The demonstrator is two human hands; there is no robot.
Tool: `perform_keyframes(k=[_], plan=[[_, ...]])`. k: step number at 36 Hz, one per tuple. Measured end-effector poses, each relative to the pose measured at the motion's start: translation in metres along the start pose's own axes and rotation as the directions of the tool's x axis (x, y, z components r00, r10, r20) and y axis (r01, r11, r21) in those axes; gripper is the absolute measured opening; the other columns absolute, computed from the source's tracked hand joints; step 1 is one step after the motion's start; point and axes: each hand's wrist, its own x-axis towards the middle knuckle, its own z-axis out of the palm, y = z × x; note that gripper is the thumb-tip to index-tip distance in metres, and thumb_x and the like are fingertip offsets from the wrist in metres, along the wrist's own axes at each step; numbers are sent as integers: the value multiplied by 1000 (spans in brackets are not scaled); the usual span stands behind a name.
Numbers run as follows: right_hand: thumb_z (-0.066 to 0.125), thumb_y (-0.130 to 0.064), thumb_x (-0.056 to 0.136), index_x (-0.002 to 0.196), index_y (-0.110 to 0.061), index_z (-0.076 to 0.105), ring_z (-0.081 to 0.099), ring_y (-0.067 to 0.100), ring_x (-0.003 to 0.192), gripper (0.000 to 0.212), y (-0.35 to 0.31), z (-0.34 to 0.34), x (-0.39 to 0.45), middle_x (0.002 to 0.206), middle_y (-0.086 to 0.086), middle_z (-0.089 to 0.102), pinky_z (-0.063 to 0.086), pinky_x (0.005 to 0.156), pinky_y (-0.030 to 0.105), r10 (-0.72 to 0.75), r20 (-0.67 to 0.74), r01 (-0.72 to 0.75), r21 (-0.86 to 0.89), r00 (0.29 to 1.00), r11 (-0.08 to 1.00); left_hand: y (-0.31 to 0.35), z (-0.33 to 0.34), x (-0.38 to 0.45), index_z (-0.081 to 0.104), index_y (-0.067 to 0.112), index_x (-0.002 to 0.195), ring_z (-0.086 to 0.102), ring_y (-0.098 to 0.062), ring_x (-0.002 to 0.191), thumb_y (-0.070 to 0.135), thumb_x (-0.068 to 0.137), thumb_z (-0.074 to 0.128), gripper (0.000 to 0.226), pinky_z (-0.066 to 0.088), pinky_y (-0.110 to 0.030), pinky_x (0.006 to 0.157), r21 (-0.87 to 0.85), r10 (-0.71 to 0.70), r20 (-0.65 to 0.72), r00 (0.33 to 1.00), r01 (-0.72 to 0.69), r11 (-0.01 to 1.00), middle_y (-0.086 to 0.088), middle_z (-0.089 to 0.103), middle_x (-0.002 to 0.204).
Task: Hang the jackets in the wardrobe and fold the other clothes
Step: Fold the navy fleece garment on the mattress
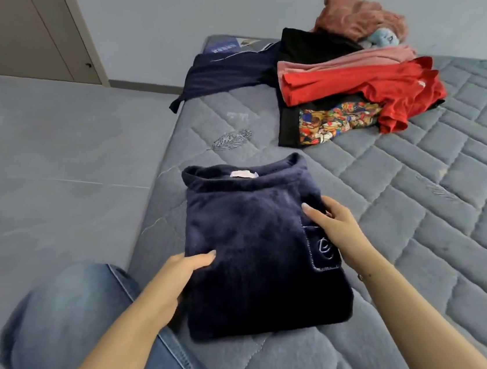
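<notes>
A folded navy fleece top (259,247) lies on the near part of the grey quilted mattress (412,234), collar toward the far side, stitched pocket at its right. My left hand (180,277) grips its left edge, thumb on top and fingers underneath. My right hand (331,224) holds its right edge near the pocket, thumb on the fabric. A pile of unfolded clothes sits farther back: a red garment (369,83), a pink one (356,60), a black top with a colourful print (324,127), and a dark navy garment (227,73) draped over the mattress's left edge.
A rust-coloured fuzzy garment (358,18) and a light blue item (383,38) lie against the wall at the back. A beige door (27,23) stands at the far left. Grey floor (58,148) runs along the bed's left side. My jeans-clad knee (75,317) is at the bed's edge.
</notes>
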Motion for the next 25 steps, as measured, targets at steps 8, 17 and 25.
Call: perform_keyframes(k=[8, 17, 25], plan=[[75, -44, 79, 118, -20, 56, 68, 14, 95, 50, 17, 2, -1, 111, -1, 67, 53, 73, 26, 166, -114, -163, 36, 980, 986, 3, 5, 5, 43, 14, 133, 64, -27, 107, 26, 79, 79, 65, 51, -46, 95, -12, -37, -210, 977, 35, 999, -10, 64, 120], [84, -57, 55, 64, -22, 77, 68, 10, 54, 37, 7, 10, -6, 62, -2, 69, 51, 47, 18, 425, 180, -459, 255, 887, 851, 42, 16, 23, 67, 21, 117, 73, -25, 92, 69, 67, 75, 70, 60, -37, 73, -180, -111, 89, 990, 125, 976, -7, 75, 106], [79, -36, 76, 104, -11, 67, 73, 16, 70, 40, -27, 34, -15, 81, 7, 76, 53, 51, 22, 300, 91, -310, 124, 950, 943, 51, -1, 19, 73, 22, 113, 72, -23, 97, 54, 53, 92, 71, 55, -36, 87, -224, -72, 141, 987, 103, 969, -4, 74, 108]])
